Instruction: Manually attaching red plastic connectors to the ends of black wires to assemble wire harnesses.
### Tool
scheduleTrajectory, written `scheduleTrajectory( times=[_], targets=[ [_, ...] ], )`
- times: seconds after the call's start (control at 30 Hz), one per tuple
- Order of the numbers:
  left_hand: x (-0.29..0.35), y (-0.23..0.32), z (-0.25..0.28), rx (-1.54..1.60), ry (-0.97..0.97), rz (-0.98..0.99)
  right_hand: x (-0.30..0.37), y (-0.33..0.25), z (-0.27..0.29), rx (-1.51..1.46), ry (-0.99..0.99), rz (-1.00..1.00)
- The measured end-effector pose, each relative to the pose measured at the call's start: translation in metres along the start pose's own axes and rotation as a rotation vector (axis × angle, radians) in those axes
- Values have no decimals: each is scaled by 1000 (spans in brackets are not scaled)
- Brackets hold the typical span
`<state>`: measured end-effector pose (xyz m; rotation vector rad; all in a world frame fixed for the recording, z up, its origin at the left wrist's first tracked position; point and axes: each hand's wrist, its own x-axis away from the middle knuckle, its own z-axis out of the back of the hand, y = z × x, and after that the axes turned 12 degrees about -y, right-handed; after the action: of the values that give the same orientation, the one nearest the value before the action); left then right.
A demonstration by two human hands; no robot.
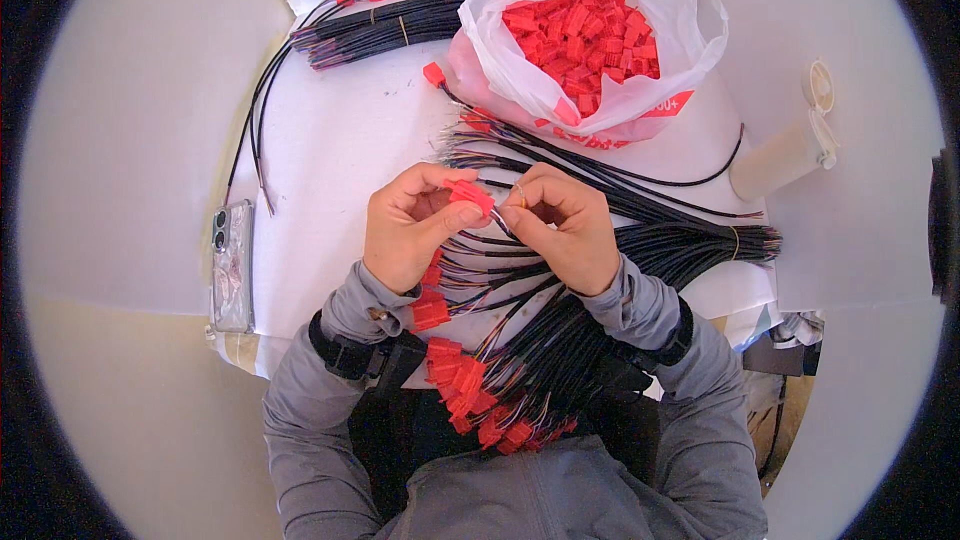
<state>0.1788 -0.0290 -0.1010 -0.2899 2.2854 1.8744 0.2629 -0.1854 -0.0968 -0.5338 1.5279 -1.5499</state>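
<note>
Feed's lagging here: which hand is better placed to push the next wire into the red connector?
Right, probably. The right hand pinches thin wires at the red connector, which the left hand grips and steadies.

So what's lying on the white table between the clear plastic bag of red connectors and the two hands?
In the head view, loose black cables with bare coloured wire ends lie between the bag and the hands.

The right hand hides the thin wire ends beside the red connector, too small to tell.
</note>
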Motion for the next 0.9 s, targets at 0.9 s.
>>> scheduleTrajectory(
  times=[0.9],
  targets=[
    [0, 2, 1, 46, -21, 105, 0, -3, 1, 141, -1, 56]
  ],
)
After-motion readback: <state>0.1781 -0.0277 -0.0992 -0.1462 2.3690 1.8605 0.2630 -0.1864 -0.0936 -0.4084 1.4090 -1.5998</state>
